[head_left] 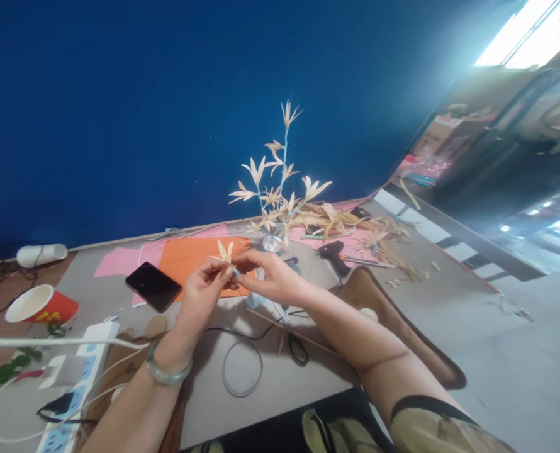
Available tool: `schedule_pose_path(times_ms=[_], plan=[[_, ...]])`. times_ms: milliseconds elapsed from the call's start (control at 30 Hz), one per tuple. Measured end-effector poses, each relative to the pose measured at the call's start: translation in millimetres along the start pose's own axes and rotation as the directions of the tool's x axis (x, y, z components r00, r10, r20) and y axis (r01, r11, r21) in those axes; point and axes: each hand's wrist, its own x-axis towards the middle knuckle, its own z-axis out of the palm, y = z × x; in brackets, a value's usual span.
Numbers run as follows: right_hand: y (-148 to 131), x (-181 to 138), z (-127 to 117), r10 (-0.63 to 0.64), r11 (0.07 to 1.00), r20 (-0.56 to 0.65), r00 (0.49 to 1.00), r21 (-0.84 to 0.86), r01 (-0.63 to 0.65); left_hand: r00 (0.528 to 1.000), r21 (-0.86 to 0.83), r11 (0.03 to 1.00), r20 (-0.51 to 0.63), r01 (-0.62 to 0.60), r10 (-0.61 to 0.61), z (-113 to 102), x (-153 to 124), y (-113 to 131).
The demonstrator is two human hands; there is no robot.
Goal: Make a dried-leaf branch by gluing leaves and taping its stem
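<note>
A small pale flower (224, 252), with pointed petals that look like dried husk, stands up between my fingertips. My left hand (203, 292) pinches it at the base. Meeting it from the right, my right hand (276, 278) has its thumb and forefinger closed on a light blue strip (236, 272) at the flower's foot; fingers partly hide the strip. Both hands are above orange paper (179, 251). Just behind them, a branch (284, 151) of similar flowers on light blue stems rises from a clear glass holder (271, 242).
Dried husks (336, 220) and a glue gun (334, 257) lie right of the branch. Left are a black phone (153, 286), a red paper cup (56, 308) on its side and a power strip (79, 384) with cables. Scissors (297, 350) and a wire coil (242, 370) lie nearer. A blue wall (119, 126) stands behind.
</note>
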Motion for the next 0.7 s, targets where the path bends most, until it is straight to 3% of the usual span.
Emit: schedule_pose_path(times_ms=[133,267,433,567,700], plan=[[-2,0,0,-0.010,0.994,-0.106,0.994,0.110,0.021,0.997,-0.061,0.997,-0.056,0.053,-0.057,-4,5,3],[-2,3,-2,0.014,0.932,-0.250,0.968,0.353,0.078,0.986,-0.129,0.985,-0.111,0.111,-0.126,-13,13,6],[2,6,-3,0.117,0.758,-0.183,0.976,0.651,0.031,0.973,-0.208,0.971,-0.167,0.121,-0.157,-24,23,7],[4,8,-3,0.149,0.702,-0.152,0.977,0.712,0.004,0.971,-0.233,0.964,-0.172,0.126,-0.169,-29,25,8],[2,7,-3,0.151,0.662,0.001,0.989,0.742,-0.102,0.973,-0.232,0.965,-0.160,0.125,-0.165,-29,25,8]])
